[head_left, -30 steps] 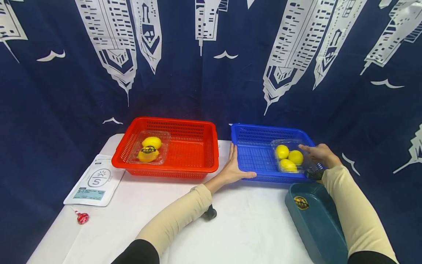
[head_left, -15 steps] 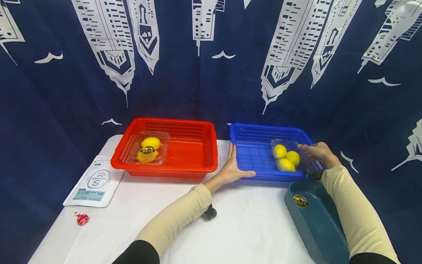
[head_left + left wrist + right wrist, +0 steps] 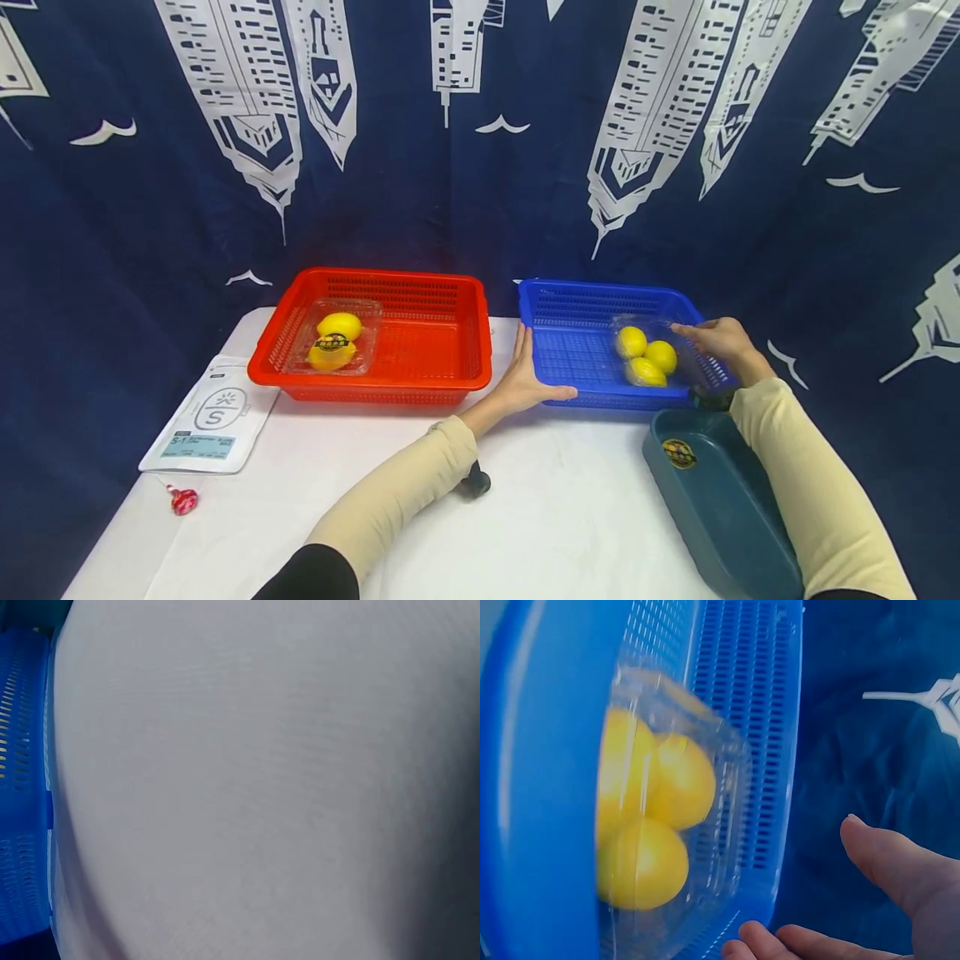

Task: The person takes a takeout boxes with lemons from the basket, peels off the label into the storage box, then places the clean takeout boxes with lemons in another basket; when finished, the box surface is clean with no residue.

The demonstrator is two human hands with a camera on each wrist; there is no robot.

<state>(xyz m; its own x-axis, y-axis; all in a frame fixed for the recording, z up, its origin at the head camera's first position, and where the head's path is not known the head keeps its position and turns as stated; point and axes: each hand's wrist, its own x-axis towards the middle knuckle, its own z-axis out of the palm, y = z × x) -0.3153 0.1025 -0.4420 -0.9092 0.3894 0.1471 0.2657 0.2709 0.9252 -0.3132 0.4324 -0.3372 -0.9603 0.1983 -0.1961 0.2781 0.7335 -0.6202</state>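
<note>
My left hand [image 3: 525, 379] lies along the near left corner of the blue basket [image 3: 570, 358], fingers straight and thumb spread along the front rim. In the right part of that basket sits a clear plastic box [image 3: 618, 325] with three lemons [image 3: 643, 862] in it. My right hand [image 3: 723, 342] is over the basket's right end, beside the box. In the right wrist view its thumb and fingers [image 3: 761, 941] stand apart with nothing between them, fingertips close to the basket's rim. The left wrist view shows mostly white cloth, with no hand in it.
A red basket [image 3: 420, 350] on the left holds another clear box with two lemons [image 3: 339, 325]. A teal tray [image 3: 720, 500] with a round sticker lies under my right forearm. At far left are a white pouch [image 3: 213, 417] and a red-wrapped candy [image 3: 182, 500]. A patterned curtain hangs behind.
The head view has shifted slightly, moving everything a little to the left in the picture. Both hands and the lemon box keep nearly the same places at the blue basket.
</note>
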